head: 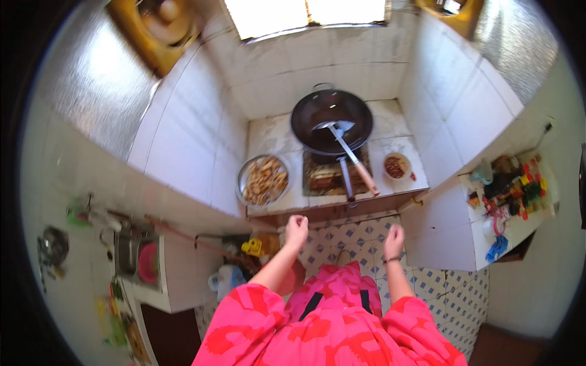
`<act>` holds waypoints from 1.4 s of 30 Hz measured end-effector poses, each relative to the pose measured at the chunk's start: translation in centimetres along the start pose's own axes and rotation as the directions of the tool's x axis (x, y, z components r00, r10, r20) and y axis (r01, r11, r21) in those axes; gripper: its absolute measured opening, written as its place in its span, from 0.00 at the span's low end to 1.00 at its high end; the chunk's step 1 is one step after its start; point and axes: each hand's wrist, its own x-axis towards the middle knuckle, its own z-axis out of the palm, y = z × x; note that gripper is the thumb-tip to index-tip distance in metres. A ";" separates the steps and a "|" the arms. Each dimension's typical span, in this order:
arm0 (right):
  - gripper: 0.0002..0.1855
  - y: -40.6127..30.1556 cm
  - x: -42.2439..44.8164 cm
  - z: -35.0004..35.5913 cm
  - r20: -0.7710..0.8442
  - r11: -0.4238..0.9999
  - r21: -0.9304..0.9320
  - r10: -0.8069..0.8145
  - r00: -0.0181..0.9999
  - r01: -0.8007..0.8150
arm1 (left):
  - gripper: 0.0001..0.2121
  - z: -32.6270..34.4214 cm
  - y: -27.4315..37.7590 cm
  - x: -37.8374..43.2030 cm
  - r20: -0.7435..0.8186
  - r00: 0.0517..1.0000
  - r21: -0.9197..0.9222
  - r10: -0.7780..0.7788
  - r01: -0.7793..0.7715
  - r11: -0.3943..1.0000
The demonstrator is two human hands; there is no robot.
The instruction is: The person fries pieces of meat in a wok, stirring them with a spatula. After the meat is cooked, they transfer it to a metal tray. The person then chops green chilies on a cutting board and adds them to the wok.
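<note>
My left hand (296, 232) hangs in the air before the counter's front edge, fingers curled in, nothing seen in it. Over the tiled floor to the right, my right hand (394, 242) is curled as well and looks bare of any object. Ahead of both, a dark long-handled wok (332, 107) sits on the stove (313, 176). A metal spatula (364, 176) with a wooden grip lies across the wok, its blade inside. Left of the stove stands a metal dish of light brown food pieces (265, 180). A bowl of dark red and pale ingredients (396, 165) stands to the right.
Tiled side walls (192, 132) enclose the stove counter. Bottles and seasonings crowd a right-hand counter (480, 254), with a blue cloth (497, 248) near its edge. At left is a sink (126, 254) holding a pink basin (148, 262). Jugs (227, 280) stand on the floor.
</note>
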 end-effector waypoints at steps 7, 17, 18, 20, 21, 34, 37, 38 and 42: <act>0.21 -9.2 8.6 6.1 0.089 0.983 -0.095 -0.150 0.985 0.159 | 0.10 -9.9 2.0 4.2 -0.252 0.968 0.324 -0.014 0.098 0.941; 0.31 -12.0 9.9 6.7 0.449 0.904 -0.412 0.093 0.888 0.113 | 0.13 -10.3 0.3 12.0 -0.328 0.938 0.692 -0.116 0.322 0.646; 0.30 -12.0 9.9 6.6 0.465 0.913 -0.399 0.119 0.877 0.088 | 0.13 -10.3 -0.3 12.5 -0.337 0.931 0.672 -0.141 0.343 0.656; 0.28 -13.8 9.6 6.8 0.492 0.946 -0.324 0.188 0.850 -0.022 | 0.16 -10.3 -1.5 13.5 -0.338 0.918 0.634 -0.208 0.386 0.670; 0.27 -14.4 9.6 7.0 0.501 0.956 -0.285 0.217 0.838 -0.077 | 0.18 -10.2 -1.3 14.2 -0.328 0.921 0.640 -0.210 0.380 0.668; 0.23 -11.0 9.7 8.1 0.444 0.968 -0.237 0.184 0.877 -0.083 | 0.20 -11.5 -1.5 17.1 -0.195 0.841 0.591 -0.504 0.511 0.624; 0.23 -10.5 9.8 8.1 0.436 0.971 -0.205 0.207 0.876 -0.127 | 0.15 -11.1 -3.2 17.6 -0.246 0.837 0.541 -0.489 0.537 0.647; 0.23 -10.5 9.7 8.1 0.431 0.969 -0.210 0.214 0.877 -0.133 | 0.15 -11.0 -3.7 17.7 -0.248 0.850 0.538 -0.464 0.519 0.663; 0.24 -11.3 9.4 8.4 0.409 0.963 -0.227 0.227 0.884 -0.142 | 0.13 -11.0 -4.1 17.4 -0.234 0.899 0.523 -0.371 0.438 0.731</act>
